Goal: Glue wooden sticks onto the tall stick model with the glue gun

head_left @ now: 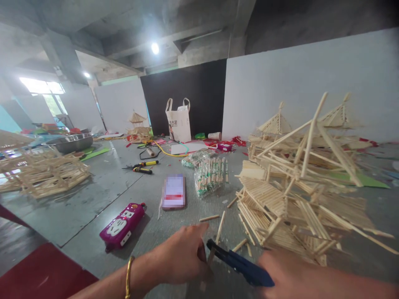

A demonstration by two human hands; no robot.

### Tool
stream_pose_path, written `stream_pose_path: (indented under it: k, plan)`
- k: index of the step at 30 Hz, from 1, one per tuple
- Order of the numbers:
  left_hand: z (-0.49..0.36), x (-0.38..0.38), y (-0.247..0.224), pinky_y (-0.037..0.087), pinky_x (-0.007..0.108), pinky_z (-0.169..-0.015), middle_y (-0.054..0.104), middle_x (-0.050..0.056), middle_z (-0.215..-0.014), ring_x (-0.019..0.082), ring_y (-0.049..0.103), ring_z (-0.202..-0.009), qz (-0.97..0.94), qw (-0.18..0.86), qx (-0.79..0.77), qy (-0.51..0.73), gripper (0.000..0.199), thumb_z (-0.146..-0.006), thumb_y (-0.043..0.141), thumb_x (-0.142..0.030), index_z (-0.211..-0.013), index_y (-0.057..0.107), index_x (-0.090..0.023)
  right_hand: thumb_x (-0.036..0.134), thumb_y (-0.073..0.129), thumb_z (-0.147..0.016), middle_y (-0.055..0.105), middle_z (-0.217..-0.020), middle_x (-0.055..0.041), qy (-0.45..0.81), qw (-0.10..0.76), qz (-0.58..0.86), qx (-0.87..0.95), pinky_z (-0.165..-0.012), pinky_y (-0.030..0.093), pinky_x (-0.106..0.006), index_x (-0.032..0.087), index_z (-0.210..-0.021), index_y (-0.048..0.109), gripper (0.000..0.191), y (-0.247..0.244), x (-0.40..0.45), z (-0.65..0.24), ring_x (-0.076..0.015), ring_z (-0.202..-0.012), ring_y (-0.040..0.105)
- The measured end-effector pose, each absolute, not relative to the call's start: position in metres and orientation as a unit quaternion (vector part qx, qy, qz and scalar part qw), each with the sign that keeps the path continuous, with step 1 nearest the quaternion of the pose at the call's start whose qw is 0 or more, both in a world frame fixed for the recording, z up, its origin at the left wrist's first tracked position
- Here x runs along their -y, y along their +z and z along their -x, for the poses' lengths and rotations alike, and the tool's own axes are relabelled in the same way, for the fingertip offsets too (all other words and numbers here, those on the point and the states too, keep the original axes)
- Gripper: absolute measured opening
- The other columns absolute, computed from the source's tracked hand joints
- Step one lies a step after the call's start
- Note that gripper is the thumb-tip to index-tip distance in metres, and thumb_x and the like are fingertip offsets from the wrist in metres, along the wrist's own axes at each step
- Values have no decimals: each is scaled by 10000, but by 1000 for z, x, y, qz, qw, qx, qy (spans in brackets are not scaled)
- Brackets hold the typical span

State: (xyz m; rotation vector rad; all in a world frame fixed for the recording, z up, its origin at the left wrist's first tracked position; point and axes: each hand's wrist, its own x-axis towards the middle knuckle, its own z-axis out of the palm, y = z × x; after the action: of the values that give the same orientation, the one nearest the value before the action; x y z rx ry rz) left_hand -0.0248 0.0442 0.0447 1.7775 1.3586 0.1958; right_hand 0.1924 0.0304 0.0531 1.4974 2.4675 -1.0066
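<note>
My left hand (187, 251), with a gold bangle (129, 277) on its wrist, is closed at the bottom centre, its fingers pinched around a thin wooden stick (211, 256). From the right, my right hand (280, 270) is wrapped round the handle of a dark blue cutting tool (246, 265). The tool's black tip crosses the stick just right of my left hand. Loose stick pieces (220, 227) lie on the grey table beyond the tool. What my left fingertips touch underneath is partly hidden.
Wooden stick structures (268, 199) crowd the right side. A purple power strip (123, 226), a phone (173, 192), yellow-black pliers (142, 167) and bagged sticks (212, 176) lie ahead. Farther back are a white bag (179, 124) and a metal basin (73, 142).
</note>
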Motion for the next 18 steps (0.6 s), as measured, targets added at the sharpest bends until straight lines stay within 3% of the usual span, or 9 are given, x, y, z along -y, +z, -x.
stream_pose_path:
  k: [5, 7, 11, 15, 18]
  plan:
    - [23, -40, 42, 271, 187, -405, 591, -54, -611, 95, 477, -503, -692, 451, -559, 67, 527, -530, 678, -200, -1041, 559, -153, 242, 564, -681, 657, -740, -87, -362, 114, -552, -742, -552, 418, -280, 169, -721, 622, 101, 64, -31, -181, -236, -684, 610]
    - [23, -34, 38, 287, 188, -415, 593, -48, -623, 98, 488, -512, -688, 449, -566, 73, 548, -537, 662, -185, -1072, 549, -149, 252, 563, -701, 669, -817, -116, -347, 117, -560, -743, -597, 432, -300, 150, -794, 654, 166, 64, -28, -181, -257, -738, 617]
    - [24, -25, 32, 308, 193, -446, 604, -53, -636, 92, 500, -506, -688, 438, -570, 98, 594, -578, 633, -189, -1155, 494, -159, 319, 512, -757, 664, -865, -142, -334, 92, -550, -760, -676, 441, -361, 146, -923, 666, 285, 46, -20, -188, -277, -775, 612]
    - [22, -23, 35, 309, 200, -447, 611, -60, -622, 88, 493, -470, -695, 436, -565, 91, 611, -624, 609, -237, -1206, 438, -158, 385, 509, -746, 652, -814, -124, -312, 30, -542, -780, -643, 432, -351, 165, -845, 665, 287, 21, -13, -196, -256, -714, 600]
    - [18, -23, 40, 308, 202, -447, 599, -65, -585, 89, 485, -460, -699, 415, -577, 73, 534, -615, 592, -219, -1134, 485, -153, 368, 500, -754, 650, -725, -96, -306, 15, -527, -792, -560, 392, -298, 160, -789, 658, 263, 17, -12, -198, -203, -612, 573]
